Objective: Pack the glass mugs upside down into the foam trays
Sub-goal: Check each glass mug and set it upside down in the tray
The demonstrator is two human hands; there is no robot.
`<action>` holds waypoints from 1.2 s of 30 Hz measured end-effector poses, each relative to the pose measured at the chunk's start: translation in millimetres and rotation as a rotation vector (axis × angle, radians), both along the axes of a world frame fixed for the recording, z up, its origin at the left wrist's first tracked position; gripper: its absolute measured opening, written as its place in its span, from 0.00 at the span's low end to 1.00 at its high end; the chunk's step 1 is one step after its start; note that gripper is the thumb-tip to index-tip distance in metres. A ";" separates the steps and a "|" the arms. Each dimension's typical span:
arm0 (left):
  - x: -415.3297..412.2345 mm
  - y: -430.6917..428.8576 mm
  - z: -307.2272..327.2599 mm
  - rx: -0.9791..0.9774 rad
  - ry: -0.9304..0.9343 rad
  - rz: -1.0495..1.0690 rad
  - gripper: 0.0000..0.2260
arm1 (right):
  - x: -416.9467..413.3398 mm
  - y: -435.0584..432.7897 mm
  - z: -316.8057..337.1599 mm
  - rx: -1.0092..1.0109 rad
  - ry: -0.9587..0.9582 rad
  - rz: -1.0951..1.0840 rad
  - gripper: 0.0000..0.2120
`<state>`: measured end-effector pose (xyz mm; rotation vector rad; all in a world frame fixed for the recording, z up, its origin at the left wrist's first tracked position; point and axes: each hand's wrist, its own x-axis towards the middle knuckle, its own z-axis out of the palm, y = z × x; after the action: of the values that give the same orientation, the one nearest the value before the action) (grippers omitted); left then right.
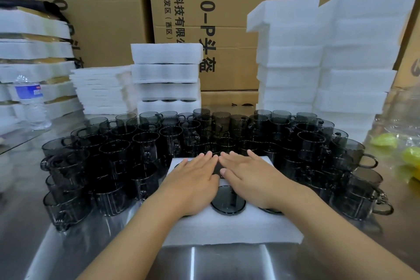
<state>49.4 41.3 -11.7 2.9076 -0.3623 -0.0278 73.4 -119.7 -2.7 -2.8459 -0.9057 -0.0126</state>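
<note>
A white foam tray [229,229] lies on the steel table right in front of me. Dark glass mugs sit upside down in its holes; one round mug base [228,200] shows between my wrists. My left hand [193,179] and my right hand [247,175] lie flat on top of the tray, fingers straight and pointing away, pressing on the mugs beneath them. Several loose smoky-grey glass mugs [145,143] stand upright in a wide arc around the tray's far and side edges.
Stacks of foam trays [167,73] stand behind the mugs at centre, with taller stacks [327,57] at right and more at left [34,52]. A water bottle [30,102] stands at left. Cardboard boxes [193,7] form the back wall. Yellow items in plastic [409,154] lie at far right.
</note>
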 end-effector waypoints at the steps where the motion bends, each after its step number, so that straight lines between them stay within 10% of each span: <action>1: -0.2 -0.5 0.2 -0.003 0.002 0.002 0.24 | -0.7 1.7 -0.1 -0.023 0.005 -0.017 0.24; 17: 4.5 0.4 -4.5 -0.008 -0.034 0.002 0.24 | -2.1 5.1 -7.5 0.063 0.004 -0.058 0.24; 24: -41.7 0.3 8.5 0.018 -0.614 0.005 0.13 | -30.9 -9.4 8.5 0.218 -0.291 -0.035 0.17; 28: -78.5 19.2 -0.1 -0.079 -0.554 -0.045 0.25 | -63.0 -43.1 17.6 0.305 -0.306 0.004 0.13; 36: -91.2 38.1 -0.4 0.217 -0.636 -0.376 0.26 | -90.4 -69.2 10.1 -0.101 -0.347 0.118 0.17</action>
<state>-41.8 79.4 -12.1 2.9339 -1.0575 0.8577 -16.9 -188.9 7.4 -2.9295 -1.1677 -0.4733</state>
